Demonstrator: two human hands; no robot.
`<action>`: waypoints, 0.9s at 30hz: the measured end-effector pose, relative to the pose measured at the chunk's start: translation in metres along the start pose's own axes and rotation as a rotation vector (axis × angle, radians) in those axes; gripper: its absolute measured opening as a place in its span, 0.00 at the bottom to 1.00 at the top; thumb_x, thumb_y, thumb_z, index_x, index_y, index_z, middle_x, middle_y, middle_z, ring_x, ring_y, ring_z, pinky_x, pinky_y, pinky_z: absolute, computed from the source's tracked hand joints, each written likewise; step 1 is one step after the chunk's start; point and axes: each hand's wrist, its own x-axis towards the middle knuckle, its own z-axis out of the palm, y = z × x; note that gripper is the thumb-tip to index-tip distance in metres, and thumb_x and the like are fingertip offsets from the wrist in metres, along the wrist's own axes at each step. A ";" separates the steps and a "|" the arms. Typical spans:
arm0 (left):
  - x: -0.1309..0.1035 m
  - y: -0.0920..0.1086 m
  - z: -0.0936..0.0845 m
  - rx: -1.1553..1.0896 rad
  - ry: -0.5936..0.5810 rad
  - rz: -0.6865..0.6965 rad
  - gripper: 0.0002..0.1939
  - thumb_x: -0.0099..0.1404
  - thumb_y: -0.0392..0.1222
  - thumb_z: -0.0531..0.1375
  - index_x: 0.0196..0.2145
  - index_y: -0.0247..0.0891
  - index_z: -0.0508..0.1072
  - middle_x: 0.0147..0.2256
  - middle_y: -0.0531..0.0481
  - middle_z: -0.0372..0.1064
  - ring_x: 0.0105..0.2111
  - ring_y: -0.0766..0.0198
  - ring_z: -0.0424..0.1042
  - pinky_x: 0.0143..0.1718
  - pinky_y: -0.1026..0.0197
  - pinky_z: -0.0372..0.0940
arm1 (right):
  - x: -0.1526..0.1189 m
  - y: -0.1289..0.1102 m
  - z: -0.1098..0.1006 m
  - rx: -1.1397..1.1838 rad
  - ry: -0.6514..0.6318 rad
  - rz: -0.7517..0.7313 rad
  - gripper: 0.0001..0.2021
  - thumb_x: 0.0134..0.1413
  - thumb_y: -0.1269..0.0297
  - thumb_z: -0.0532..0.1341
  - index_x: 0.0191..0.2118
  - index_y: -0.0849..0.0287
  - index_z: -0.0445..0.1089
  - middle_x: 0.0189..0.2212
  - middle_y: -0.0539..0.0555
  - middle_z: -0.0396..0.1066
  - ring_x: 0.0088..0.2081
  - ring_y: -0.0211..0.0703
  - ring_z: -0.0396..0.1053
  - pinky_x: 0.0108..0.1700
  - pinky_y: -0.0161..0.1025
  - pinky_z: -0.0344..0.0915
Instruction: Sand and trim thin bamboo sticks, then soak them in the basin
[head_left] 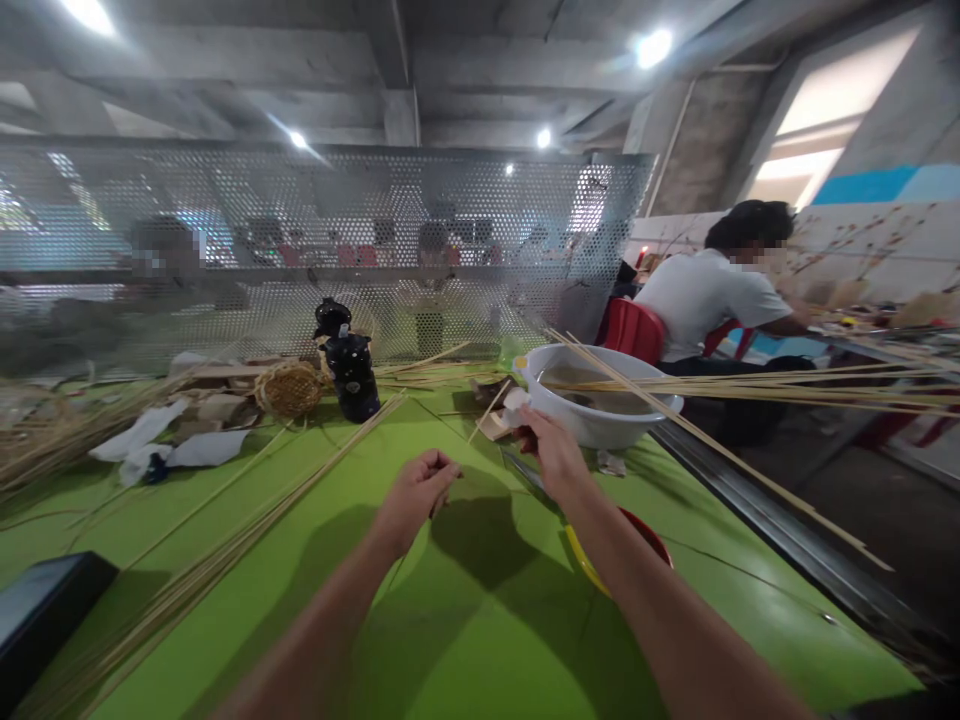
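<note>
**Basin and white scrap at the right hand**

Basin, white and wide, stands on the green table toward its right edge and serves as the landmark here. Long thin cane strips lie across its rim and reach far out to the right of it, past the table edge. A second long bundle of strips runs on the table well to the left of the basin, slanting toward the near left corner. A dark bottle stands upright left of the basin, with a small woven basket just beside it on the far side from the basin. White cloths lie further left again. A red and yellow dish sits on the table nearer than the basin, partly hidden by the right forearm.

The right hand is just beside the basin's near left rim, its fingers pinched together on a small white scrap. The left hand hovers over the table, left of the basin and nearer, fingers curled closed with the tips together; whether it holds anything I cannot tell.

A person in a white shirt sits beyond the basin, to its right.
</note>
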 end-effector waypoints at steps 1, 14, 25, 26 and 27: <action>0.000 0.001 0.000 -0.023 0.003 0.012 0.16 0.61 0.53 0.59 0.32 0.36 0.68 0.18 0.60 0.56 0.18 0.72 0.54 0.22 0.67 0.53 | -0.004 0.001 0.004 -0.047 -0.044 -0.002 0.18 0.40 0.47 0.66 0.25 0.61 0.72 0.18 0.50 0.66 0.19 0.34 0.55 0.22 0.35 0.50; -0.001 0.000 0.004 -0.240 -0.090 -0.043 0.14 0.61 0.51 0.59 0.28 0.37 0.66 0.13 0.62 0.52 0.14 0.73 0.48 0.26 0.65 0.58 | -0.034 0.014 0.029 -0.184 -0.415 -0.033 0.18 0.45 0.49 0.64 0.18 0.59 0.69 0.18 0.50 0.65 0.21 0.36 0.57 0.26 0.36 0.53; -0.003 0.002 0.005 -0.317 -0.163 -0.109 0.13 0.60 0.49 0.60 0.27 0.37 0.66 0.13 0.63 0.49 0.12 0.75 0.44 0.25 0.67 0.59 | -0.040 0.009 0.031 -0.098 -0.374 0.020 0.16 0.42 0.51 0.66 0.19 0.59 0.71 0.19 0.50 0.67 0.23 0.37 0.57 0.27 0.36 0.53; -0.003 0.002 0.005 -0.323 -0.163 -0.112 0.13 0.60 0.49 0.60 0.27 0.37 0.66 0.13 0.63 0.49 0.12 0.75 0.44 0.25 0.67 0.59 | -0.041 0.010 0.032 -0.105 -0.383 0.022 0.16 0.42 0.51 0.66 0.19 0.59 0.71 0.19 0.50 0.67 0.23 0.37 0.57 0.27 0.36 0.53; -0.004 0.002 0.005 -0.321 -0.166 -0.115 0.13 0.60 0.49 0.60 0.27 0.37 0.66 0.13 0.63 0.50 0.12 0.76 0.44 0.25 0.67 0.59 | -0.041 0.010 0.032 -0.103 -0.373 0.019 0.16 0.42 0.51 0.66 0.19 0.59 0.71 0.19 0.50 0.66 0.23 0.36 0.57 0.27 0.36 0.52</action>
